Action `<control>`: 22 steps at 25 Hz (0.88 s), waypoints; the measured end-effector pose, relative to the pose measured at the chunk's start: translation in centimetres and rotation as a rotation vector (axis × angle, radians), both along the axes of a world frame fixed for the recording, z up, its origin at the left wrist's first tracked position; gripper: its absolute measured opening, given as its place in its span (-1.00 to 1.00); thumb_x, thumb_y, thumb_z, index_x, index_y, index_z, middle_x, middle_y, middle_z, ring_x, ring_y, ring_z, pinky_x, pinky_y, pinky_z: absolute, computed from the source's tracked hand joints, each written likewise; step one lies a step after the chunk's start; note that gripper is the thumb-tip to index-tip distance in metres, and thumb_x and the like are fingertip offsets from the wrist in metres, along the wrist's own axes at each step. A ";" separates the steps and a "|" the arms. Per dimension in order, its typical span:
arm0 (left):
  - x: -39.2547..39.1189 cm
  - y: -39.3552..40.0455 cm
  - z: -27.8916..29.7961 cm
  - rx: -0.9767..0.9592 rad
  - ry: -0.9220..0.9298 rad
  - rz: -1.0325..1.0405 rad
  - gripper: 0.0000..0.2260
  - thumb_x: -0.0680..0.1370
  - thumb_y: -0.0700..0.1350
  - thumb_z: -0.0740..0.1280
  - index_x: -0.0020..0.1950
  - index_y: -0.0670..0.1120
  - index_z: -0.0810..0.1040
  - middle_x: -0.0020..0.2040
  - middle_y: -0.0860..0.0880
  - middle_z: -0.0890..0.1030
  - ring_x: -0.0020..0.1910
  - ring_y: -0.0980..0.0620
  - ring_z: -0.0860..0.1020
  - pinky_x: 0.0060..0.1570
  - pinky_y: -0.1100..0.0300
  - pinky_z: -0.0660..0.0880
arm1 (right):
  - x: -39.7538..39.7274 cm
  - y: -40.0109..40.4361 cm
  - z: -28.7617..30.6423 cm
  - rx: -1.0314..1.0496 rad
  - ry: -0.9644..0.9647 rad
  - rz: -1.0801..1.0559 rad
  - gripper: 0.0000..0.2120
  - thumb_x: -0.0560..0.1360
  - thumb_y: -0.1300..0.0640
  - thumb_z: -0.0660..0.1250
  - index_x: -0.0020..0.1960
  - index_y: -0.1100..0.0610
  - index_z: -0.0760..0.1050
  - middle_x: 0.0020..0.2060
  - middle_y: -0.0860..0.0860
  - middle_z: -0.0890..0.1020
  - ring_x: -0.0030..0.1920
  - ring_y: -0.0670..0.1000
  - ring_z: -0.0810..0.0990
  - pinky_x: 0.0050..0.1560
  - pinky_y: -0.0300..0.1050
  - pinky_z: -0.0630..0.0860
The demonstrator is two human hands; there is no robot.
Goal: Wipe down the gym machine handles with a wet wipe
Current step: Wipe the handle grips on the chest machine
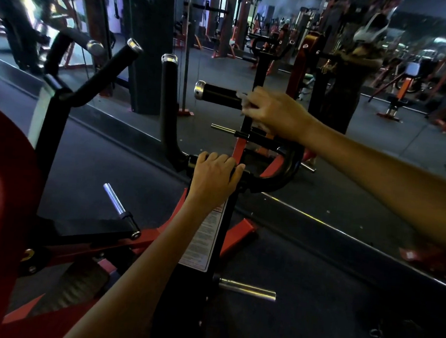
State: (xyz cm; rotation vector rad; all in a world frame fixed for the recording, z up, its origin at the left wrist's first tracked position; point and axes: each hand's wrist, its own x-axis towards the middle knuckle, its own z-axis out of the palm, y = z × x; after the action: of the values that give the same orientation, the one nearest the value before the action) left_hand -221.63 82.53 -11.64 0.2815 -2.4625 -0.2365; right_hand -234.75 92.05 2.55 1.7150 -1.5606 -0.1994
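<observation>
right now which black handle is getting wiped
The horizontal black handle with the silver end cap; the right hand presses a white wipe on it. The upright ones stand untouched.

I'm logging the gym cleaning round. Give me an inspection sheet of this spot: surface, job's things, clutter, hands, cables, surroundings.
Surface: dark rubber floor, small pale specks near the mirror.
Job's things: white wipe pressed on the horizontal handle; upright handle beside it, untouched.
Clutter: dark object on the floor at lower right, too dim to identify.
Hands: right hand holds the wipe around the horizontal handle; left hand grips the machine's crossbar.
Cables: thin machine cable hanging vertically behind, likely in the mirror.
Surroundings: wall mirror reflecting red and black machines; bare plate pegs.
</observation>
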 end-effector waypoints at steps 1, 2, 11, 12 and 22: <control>0.0 0.0 0.0 0.000 0.000 -0.002 -0.66 0.64 0.02 0.08 -0.11 -0.10 0.56 -0.16 -0.04 0.59 -0.12 -0.03 0.51 0.14 0.04 0.28 | 0.0 1.3 -0.3 0.013 0.068 -0.034 -0.74 0.47 0.30 0.10 -0.14 0.31 0.57 -0.17 0.19 0.57 -0.20 0.13 0.56 -0.36 -0.14 0.52; 0.0 0.1 0.0 -0.004 0.003 0.001 -0.65 0.64 0.02 0.07 -0.12 -0.10 0.56 -0.17 -0.04 0.59 -0.13 -0.03 0.51 0.14 0.04 0.29 | -0.1 2.5 -0.7 0.009 0.131 -0.070 -0.76 0.46 0.32 0.11 -0.17 0.31 0.57 -0.21 0.18 0.58 -0.24 0.12 0.56 -0.38 -0.15 0.50; 0.5 0.4 0.8 -0.008 -0.059 0.018 -0.66 0.64 0.00 0.10 -0.11 -0.15 0.57 -0.13 -0.09 0.62 -0.10 -0.10 0.53 0.11 0.03 0.30 | 4.1 5.0 -2.4 -0.096 -0.232 -0.675 -0.88 0.44 0.37 0.29 -0.03 0.36 0.52 0.02 0.26 0.50 0.02 0.19 0.49 -0.22 -0.10 0.36; 0.5 0.4 0.9 -0.003 -0.078 0.022 -0.66 0.64 0.01 0.09 -0.08 -0.15 0.57 -0.09 -0.09 0.62 -0.05 -0.10 0.53 0.14 0.03 0.28 | 4.7 5.0 -2.6 -0.116 -0.259 -0.691 -0.85 0.45 0.37 0.27 0.01 0.35 0.51 0.04 0.25 0.49 0.04 0.19 0.48 -0.19 -0.09 0.37; 0.6 0.2 1.0 0.009 -0.120 0.013 -0.62 0.65 0.05 0.03 0.08 -0.12 0.57 0.06 -0.08 0.61 0.10 -0.06 0.51 0.29 0.05 0.19 | 7.9 5.8 -6.6 -0.294 -0.707 -0.725 -0.88 0.50 0.29 0.25 -0.02 0.27 0.54 -0.08 0.18 0.56 -0.05 0.15 0.57 -0.05 -0.04 0.52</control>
State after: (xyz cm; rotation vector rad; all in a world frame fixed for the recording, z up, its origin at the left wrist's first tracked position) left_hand -221.02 82.78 -10.63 0.3234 -2.5778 -0.2316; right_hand -226.82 97.85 -4.00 0.9573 -2.5430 0.3068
